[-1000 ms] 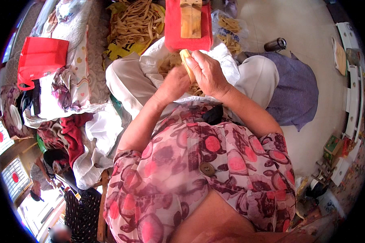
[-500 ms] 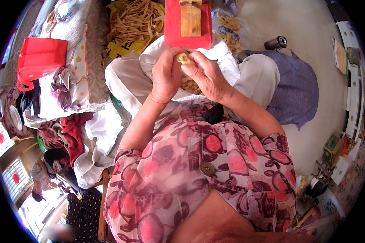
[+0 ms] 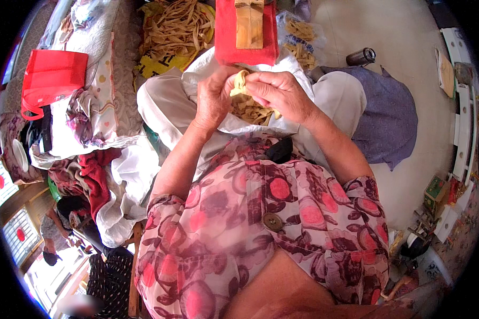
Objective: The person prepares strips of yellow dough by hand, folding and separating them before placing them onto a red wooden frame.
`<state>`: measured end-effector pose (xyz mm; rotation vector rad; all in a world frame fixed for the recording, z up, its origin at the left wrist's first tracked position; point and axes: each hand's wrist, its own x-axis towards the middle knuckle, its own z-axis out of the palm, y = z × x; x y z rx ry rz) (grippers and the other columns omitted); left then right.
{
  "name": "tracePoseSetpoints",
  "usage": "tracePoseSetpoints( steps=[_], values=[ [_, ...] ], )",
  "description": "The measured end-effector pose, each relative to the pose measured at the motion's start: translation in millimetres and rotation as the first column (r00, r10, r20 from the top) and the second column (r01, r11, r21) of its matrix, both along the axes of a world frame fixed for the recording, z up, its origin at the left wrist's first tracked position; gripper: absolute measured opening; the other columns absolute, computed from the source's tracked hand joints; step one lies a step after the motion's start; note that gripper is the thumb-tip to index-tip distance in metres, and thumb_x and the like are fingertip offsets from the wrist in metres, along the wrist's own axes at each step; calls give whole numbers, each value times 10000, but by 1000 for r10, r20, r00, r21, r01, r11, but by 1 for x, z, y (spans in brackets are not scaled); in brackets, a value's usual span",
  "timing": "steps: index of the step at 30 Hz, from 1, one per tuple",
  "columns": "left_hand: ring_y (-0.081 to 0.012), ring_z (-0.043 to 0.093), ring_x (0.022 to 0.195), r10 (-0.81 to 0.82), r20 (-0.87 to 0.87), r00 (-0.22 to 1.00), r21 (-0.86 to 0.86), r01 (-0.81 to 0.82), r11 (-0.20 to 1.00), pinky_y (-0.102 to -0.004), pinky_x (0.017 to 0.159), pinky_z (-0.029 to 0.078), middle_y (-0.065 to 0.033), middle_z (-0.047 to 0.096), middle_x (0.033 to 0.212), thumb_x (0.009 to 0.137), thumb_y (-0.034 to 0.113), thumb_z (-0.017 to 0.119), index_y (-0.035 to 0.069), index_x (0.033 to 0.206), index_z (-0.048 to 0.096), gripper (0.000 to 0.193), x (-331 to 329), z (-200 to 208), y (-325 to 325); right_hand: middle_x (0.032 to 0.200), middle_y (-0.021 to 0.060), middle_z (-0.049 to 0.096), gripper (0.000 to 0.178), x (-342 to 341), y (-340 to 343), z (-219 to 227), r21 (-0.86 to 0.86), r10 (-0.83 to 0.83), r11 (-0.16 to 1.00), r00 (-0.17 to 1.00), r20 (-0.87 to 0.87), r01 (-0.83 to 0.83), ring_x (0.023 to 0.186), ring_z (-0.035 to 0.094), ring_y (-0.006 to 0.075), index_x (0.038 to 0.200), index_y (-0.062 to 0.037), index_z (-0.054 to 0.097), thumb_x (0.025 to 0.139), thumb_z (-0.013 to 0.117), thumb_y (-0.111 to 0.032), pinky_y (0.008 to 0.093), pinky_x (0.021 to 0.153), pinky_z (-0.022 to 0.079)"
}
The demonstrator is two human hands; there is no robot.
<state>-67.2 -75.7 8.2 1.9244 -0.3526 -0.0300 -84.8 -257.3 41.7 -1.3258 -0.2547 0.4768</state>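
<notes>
Above my lap, my left hand (image 3: 213,100) is closed on one end of a folded pale-yellow flat strip (image 3: 239,83). My right hand (image 3: 286,94) pinches the same strip from the other side, thumb and fingers pressed together. What the strip is made of I cannot tell. Beneath the hands, a heap of short folded tan pieces (image 3: 248,110) lies in a white cloth (image 3: 198,68) spread over my lap. Just beyond the hands, a wooden block (image 3: 249,32) rests on a red cloth-covered surface (image 3: 224,40).
A coil of long tan strips (image 3: 178,29) lies on yellow sheeting at far left. A clear plastic bag (image 3: 318,40) with similar strips is at far right, near a dark bottle (image 3: 361,57). A red bag (image 3: 55,77) sits on the bed at left. Another person (image 3: 54,234) is at lower left.
My right hand has shifted slightly right and its grip has changed. More of the yellow strip shows between the hands, and more of the heap in my lap is uncovered.
</notes>
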Motion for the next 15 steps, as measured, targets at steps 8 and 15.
tracePoseSetpoints(
  steps=[8,15],
  values=[
    [-98,497,612,-98,-273,957,-101,73,992,-258,578,419,-11,550,684,946,246,483,3,847,559,274,-6,28,-10,664,-46,493,189,9,2,-14,-13,-259,966,963,-68,259,588,437,29,878,-46,562,911,553,-231,178,518,359],
    [-61,449,573,-394,-489,779,-646,-19,764,-212,537,372,27,496,644,926,236,535,36,888,596,212,-10,23,-15,658,-55,492,207,35,-8,-31,-132,-465,879,885,-15,459,601,425,27,819,-27,577,887,580,-222,201,524,359]
  ],
)
